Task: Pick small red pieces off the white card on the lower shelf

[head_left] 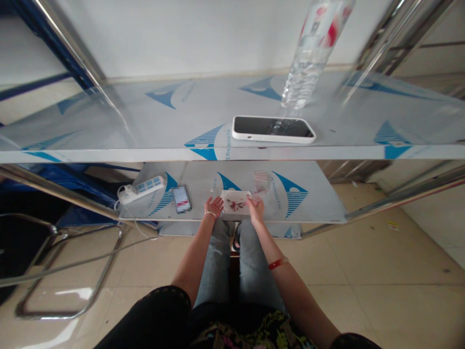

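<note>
A small white tray point(238, 195) lies on the lower shelf, with several small dark red pieces point(237, 206) scattered in it. My left hand point(214, 206) is at the tray's left side, palm turned up and fingers spread, holding nothing I can see. At the right edge of the tray, the fingers of my right hand point(256, 208) are drawn together in a pinch. Whatever is between them is too small to make out. Just beyond that hand lies a clear plastic bag with red stripes point(260, 180).
On the lower shelf point(196, 169), a phone point(182, 199) and a white power strip point(145, 188) lie to the left. The upper shelf point(163, 131) overhangs it, carrying a white-cased phone point(274, 129) and a water bottle point(312, 58). A metal-framed chair point(72, 310) stands at left.
</note>
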A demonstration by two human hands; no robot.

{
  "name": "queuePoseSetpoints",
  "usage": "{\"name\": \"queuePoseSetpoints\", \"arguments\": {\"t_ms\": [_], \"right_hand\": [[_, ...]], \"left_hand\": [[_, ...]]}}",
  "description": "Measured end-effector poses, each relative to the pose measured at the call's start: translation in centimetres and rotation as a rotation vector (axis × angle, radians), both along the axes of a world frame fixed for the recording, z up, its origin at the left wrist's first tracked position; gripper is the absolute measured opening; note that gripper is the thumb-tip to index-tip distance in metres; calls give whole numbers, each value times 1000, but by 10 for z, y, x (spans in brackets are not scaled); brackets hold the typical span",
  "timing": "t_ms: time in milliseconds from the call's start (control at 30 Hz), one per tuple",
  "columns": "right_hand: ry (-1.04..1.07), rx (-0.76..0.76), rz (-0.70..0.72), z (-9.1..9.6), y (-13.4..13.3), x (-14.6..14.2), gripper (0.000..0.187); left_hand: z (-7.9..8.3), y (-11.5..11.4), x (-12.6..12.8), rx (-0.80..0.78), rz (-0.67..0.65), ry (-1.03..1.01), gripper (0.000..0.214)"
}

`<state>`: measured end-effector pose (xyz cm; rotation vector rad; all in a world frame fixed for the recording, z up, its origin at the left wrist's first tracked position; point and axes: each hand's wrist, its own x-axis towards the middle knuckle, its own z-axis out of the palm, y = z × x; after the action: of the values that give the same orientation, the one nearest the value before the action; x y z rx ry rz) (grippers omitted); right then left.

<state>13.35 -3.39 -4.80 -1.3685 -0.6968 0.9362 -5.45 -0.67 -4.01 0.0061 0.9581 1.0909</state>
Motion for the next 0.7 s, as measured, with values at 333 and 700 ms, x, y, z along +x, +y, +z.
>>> {"name": "queuePoseSetpoints", "arguments": {"t_ms": [333,700], "right_hand": [[295,-205,675,35,-8,1,30],[166,-348,876,38,1,-17,30]], "left_hand": [[6,-1,15,219,-324,152,26],[-9,0,31,292,-336,212,11]]}}
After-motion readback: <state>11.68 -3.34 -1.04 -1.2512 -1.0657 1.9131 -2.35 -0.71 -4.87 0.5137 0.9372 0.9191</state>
